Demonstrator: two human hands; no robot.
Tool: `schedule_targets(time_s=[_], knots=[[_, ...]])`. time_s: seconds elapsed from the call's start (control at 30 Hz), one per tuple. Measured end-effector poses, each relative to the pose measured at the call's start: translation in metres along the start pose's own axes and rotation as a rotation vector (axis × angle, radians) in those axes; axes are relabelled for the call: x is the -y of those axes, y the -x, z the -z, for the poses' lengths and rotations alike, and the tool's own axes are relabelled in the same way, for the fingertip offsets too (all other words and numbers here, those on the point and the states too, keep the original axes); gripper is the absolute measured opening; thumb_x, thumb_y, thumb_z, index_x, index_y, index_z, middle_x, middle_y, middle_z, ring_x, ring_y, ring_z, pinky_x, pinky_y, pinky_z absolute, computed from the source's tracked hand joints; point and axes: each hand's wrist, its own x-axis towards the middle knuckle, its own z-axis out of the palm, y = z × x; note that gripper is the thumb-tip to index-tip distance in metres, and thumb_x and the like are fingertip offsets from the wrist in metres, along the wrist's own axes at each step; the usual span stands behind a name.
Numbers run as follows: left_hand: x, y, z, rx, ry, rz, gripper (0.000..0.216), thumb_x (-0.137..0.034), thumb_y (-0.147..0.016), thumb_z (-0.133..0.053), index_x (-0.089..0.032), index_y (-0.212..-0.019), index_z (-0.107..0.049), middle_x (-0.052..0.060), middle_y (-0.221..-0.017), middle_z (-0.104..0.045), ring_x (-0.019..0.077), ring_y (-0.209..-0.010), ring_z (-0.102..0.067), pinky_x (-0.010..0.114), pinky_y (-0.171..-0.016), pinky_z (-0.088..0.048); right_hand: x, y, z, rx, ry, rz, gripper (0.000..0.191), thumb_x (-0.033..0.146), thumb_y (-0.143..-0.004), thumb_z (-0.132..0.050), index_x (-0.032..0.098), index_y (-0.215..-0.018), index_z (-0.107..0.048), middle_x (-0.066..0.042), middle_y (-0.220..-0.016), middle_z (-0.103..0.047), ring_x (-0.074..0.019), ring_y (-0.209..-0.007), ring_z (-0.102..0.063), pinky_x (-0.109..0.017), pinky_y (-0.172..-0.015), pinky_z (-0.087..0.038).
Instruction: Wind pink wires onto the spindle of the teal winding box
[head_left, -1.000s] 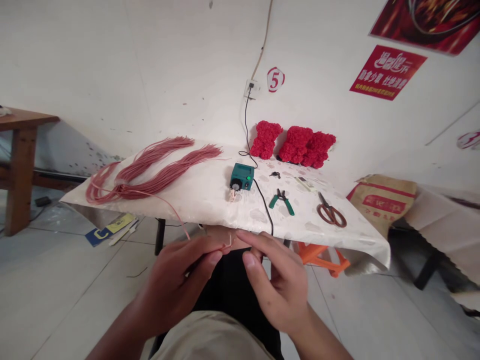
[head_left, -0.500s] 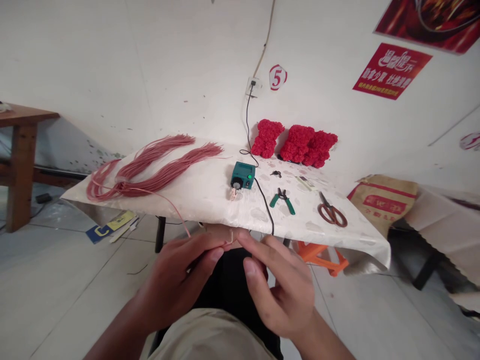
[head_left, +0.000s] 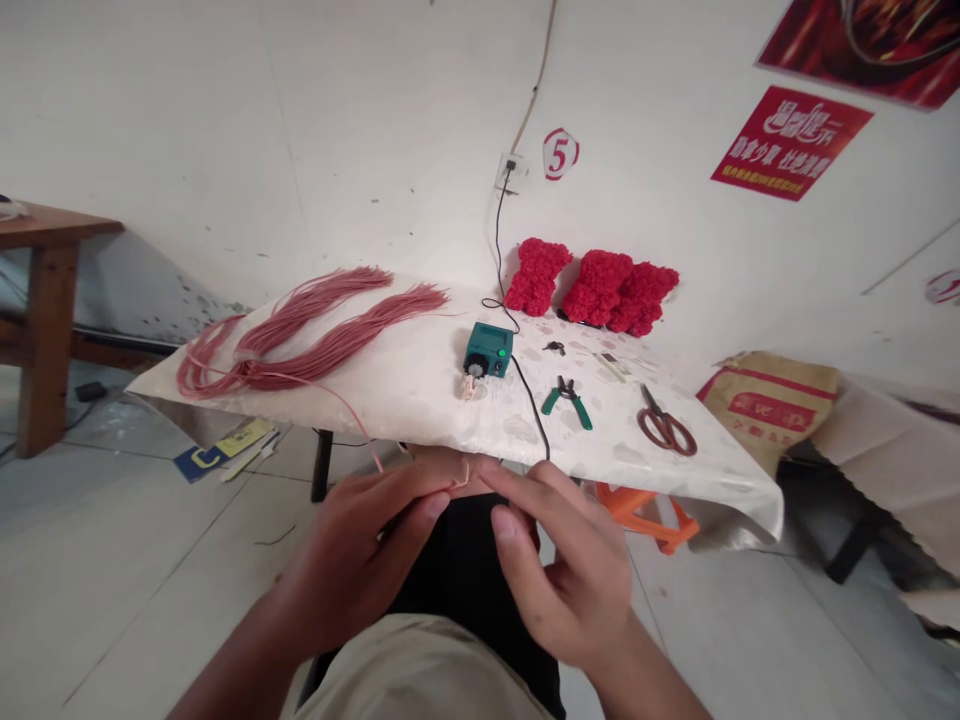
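My left hand (head_left: 360, 555) is closed in a pinch on the end of a thin pink cord (head_left: 341, 403) just below the table's front edge. That cord runs up over the edge to a large bundle of pink-red cords (head_left: 300, 335) lying on the left of the white tablecloth (head_left: 420, 395). My right hand (head_left: 559, 565) sits beside the left one, its forefinger tip touching the bent cord end at the left fingertips, thumb raised, other fingers loosely curled. Both hands are over my lap.
On the table stand a small green device (head_left: 487, 351) with a black cable (head_left: 529, 400), green-handled pliers (head_left: 566, 400), brown scissors (head_left: 663, 424), keys and three red rose-covered shapes (head_left: 592, 290). A brown sack (head_left: 769, 400) lies right, a wooden bench (head_left: 41, 320) left, an orange stool (head_left: 645, 515) underneath.
Both hands rose slightly toward the table edge and closed in on the cord end; the right forefinger now meets the left fingertips. The view shifted a little.
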Motion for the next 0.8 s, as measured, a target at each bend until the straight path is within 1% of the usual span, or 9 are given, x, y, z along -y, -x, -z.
schedule_targets(time_s=[0.07, 0.2, 0.3, 0.4, 0.5, 0.6, 0.7, 0.8], knots=[[0.001, 0.0, 0.0, 0.013, 0.0, -0.005, 0.019, -0.012, -0.099, -0.05, -0.024, -0.111, -0.06, -0.005, -0.073, -0.066, 0.0071, -0.055, -0.057, 0.017, -0.064, -0.048, 0.002, 0.0, -0.001, 0.005, 0.007, -0.001, 0.035, 0.003, -0.089, -0.056, 0.011, -0.122, -0.065, -0.005, -0.086, -0.064, -0.0103, -0.066, -0.053, -0.023, -0.054, -0.045], [0.001, 0.0, 0.001, 0.011, -0.005, -0.002, 0.018, -0.012, -0.098, -0.051, -0.024, -0.108, -0.06, -0.007, -0.066, -0.06, 0.0068, -0.051, -0.052, 0.016, -0.062, -0.047, 0.003, 0.001, -0.003, -0.005, 0.045, -0.006, 0.029, 0.003, -0.088, -0.059, 0.01, -0.114, -0.068, -0.001, -0.075, -0.056, -0.0097, -0.062, -0.051, -0.022, -0.051, -0.043], [0.001, 0.001, 0.0, 0.009, 0.005, 0.008, 0.018, -0.012, -0.098, -0.051, -0.024, -0.107, -0.06, -0.008, -0.066, -0.059, 0.0059, -0.053, -0.051, 0.015, -0.061, -0.044, 0.002, 0.001, -0.003, -0.014, 0.057, -0.013, 0.023, 0.002, -0.088, -0.06, 0.011, -0.107, -0.07, 0.001, -0.07, -0.053, -0.0086, -0.06, -0.051, -0.021, -0.05, -0.042], [0.001, 0.003, -0.001, 0.023, 0.023, 0.012, 0.018, -0.012, -0.098, -0.05, -0.024, -0.108, -0.059, -0.008, -0.067, -0.058, 0.0052, -0.054, -0.051, 0.015, -0.059, -0.041, 0.0, 0.0, -0.003, -0.015, 0.081, -0.014, 0.017, 0.003, -0.089, -0.061, 0.013, -0.1, -0.069, 0.001, -0.069, -0.053, -0.0075, -0.057, -0.049, -0.021, -0.05, -0.041], [0.0, 0.005, -0.003, 0.011, 0.045, 0.032, 0.019, -0.012, -0.098, -0.05, -0.025, -0.109, -0.059, -0.008, -0.071, -0.061, 0.0044, -0.057, -0.053, 0.014, -0.06, -0.041, 0.0, 0.0, -0.004, 0.009, 0.14, 0.018, 0.015, 0.007, -0.091, -0.06, 0.014, -0.1, -0.068, 0.001, -0.07, -0.056, -0.0083, -0.056, -0.049, -0.022, -0.051, -0.041], [-0.001, 0.006, -0.004, 0.002, 0.074, 0.053, 0.02, -0.011, -0.097, -0.051, -0.026, -0.108, -0.06, -0.009, -0.071, -0.063, 0.0037, -0.056, -0.055, 0.013, -0.059, -0.042, -0.003, 0.0, -0.008, 0.055, 0.216, 0.137, 0.016, 0.009, -0.093, -0.056, 0.014, -0.105, -0.065, -0.001, -0.072, -0.061, -0.0116, -0.059, -0.053, -0.027, -0.054, -0.044], [-0.001, 0.007, -0.006, -0.005, 0.107, 0.077, 0.018, -0.011, -0.096, -0.053, -0.025, -0.103, -0.062, -0.009, -0.069, -0.063, 0.004, -0.055, -0.055, 0.012, -0.056, -0.042, -0.007, 0.002, -0.01, 0.078, 0.231, 0.228, 0.018, 0.008, -0.093, -0.054, 0.016, -0.107, -0.063, 0.0, -0.07, -0.061, -0.0129, -0.058, -0.054, -0.028, -0.054, -0.046], [-0.001, 0.01, -0.009, -0.001, 0.178, 0.127, 0.015, -0.013, -0.097, -0.054, -0.024, -0.099, -0.063, -0.009, -0.063, -0.06, 0.0045, -0.053, -0.053, 0.012, -0.054, -0.042, -0.009, 0.004, -0.007, 0.034, 0.184, 0.183, 0.022, 0.007, -0.09, -0.058, 0.017, -0.109, -0.064, 0.0, -0.071, -0.061, -0.0123, -0.058, -0.054, -0.027, -0.054, -0.046]])
